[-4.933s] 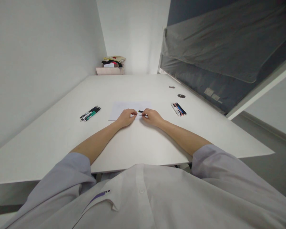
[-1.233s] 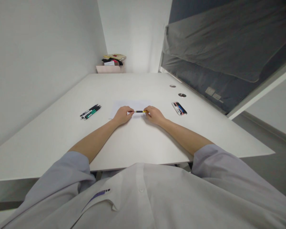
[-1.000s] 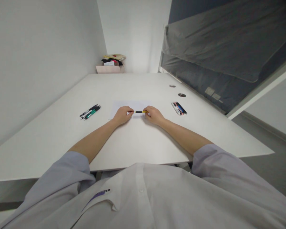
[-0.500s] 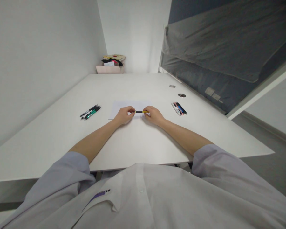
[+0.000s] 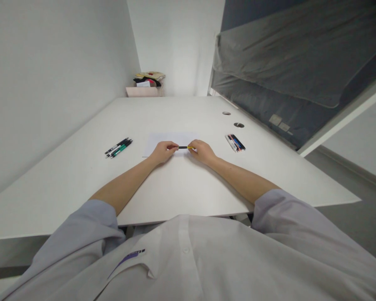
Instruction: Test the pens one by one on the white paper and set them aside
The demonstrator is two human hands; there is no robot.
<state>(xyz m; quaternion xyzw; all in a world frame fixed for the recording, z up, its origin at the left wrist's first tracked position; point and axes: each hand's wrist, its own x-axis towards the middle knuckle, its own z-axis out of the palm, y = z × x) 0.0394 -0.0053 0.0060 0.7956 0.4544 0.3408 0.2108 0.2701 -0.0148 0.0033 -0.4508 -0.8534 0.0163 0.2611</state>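
Note:
Between my two hands a slim pen (image 5: 183, 147) with a dark middle and a yellow right end lies level, pointing left to right. My left hand (image 5: 163, 152) pinches its left end between thumb and fingers. The yellow end is gripped by my right hand (image 5: 202, 151), fingers curled round it. My fingers hide both tips of the pen. Below it, a white sheet of paper (image 5: 153, 140) lies on the table, partly covered by my hands.
Several pens (image 5: 119, 148), black, white and green, lie to the left. At the right is another group of pens (image 5: 235, 143). Two round grommets (image 5: 238, 125) sit in the white table (image 5: 181, 192) near a dark partition (image 5: 269, 83). A pink box (image 5: 142, 91) stands at the far end.
My left fingers have shifted very slightly on the pen. Both hands otherwise keep their place, and the pen groups and paper have not moved.

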